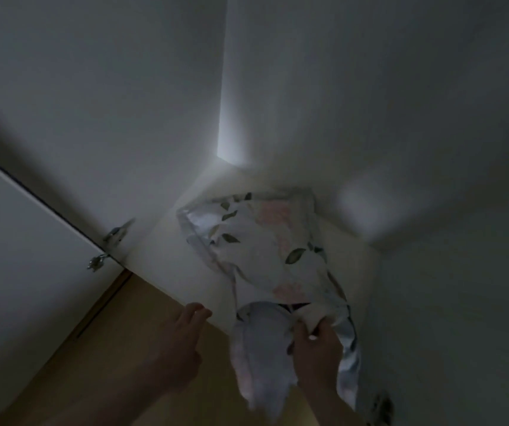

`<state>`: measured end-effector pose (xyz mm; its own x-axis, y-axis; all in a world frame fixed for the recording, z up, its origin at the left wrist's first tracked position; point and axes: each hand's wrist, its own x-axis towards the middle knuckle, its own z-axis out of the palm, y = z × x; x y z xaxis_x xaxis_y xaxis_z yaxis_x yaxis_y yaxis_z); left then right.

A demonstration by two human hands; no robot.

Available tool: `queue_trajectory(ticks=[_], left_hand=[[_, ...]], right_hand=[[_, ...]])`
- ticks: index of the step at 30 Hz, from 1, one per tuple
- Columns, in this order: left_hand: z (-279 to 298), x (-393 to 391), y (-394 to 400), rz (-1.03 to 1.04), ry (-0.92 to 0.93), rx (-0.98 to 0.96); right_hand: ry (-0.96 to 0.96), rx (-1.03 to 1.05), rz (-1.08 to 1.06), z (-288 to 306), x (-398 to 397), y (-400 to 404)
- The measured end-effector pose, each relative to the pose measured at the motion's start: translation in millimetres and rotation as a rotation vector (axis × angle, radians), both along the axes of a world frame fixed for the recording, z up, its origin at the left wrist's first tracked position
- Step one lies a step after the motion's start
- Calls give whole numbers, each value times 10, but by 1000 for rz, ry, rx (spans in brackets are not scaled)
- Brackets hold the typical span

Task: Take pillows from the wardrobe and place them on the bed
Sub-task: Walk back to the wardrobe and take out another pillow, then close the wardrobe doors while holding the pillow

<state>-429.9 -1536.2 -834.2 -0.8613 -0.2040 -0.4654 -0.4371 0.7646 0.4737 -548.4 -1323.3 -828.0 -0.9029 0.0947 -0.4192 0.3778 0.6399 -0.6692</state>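
The pillow [265, 250] wears a white cover printed with grey-green leaves and pale pink blooms; its lower end, hanging over the shelf edge, looks plain whitish with a faint pink tinge. The shelf [351, 265] under the pillow is cream. The wardrobe walls [124, 103] above and left of the pillow are white, grey in the dim light. The door [16, 241] far left is white with silver hinges [97, 261]. The panel [117, 348] below the shelf is tan.
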Motion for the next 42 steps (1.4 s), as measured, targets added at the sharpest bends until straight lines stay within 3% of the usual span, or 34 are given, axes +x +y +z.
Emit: queue_trajectory(ticks=[5, 8, 11, 16, 19, 21, 23, 26, 31, 36, 42], left_hand=[[868, 219, 92, -4, 191, 8], [1435, 334, 164, -106, 337, -45], [1839, 493, 275, -150, 354, -19], [2646, 1045, 402, 55, 326, 160], [3034, 1385, 288, 209, 243, 171], [3287, 1666, 208, 310, 223, 132], [3583, 2010, 126, 414, 110, 197], [3952, 2521, 10, 557, 32, 228], [4340, 3167, 101, 570, 62, 183], [4711, 3663, 393, 521, 53, 201], [5059, 4152, 455, 460, 16, 121]], right_hand=[[82, -22, 68, 1021, 280, -171], [111, -28, 106, 1710, 467, -269], [119, -35, 184, 2339, 701, -371], [50, -29, 373, 3264, 1217, -325], [49, -107, 509, 3672, 1409, -226], [-59, -198, 590, 3929, 1539, -131], [-108, -178, 805, 4067, 1681, -48], [16, 11, 1201, 4154, 1989, -26], [132, 120, 1484, 4307, 2470, -238], [313, -5, 1555, 4513, 2881, -377], [203, 1, 1508, 4735, 3254, -263]])
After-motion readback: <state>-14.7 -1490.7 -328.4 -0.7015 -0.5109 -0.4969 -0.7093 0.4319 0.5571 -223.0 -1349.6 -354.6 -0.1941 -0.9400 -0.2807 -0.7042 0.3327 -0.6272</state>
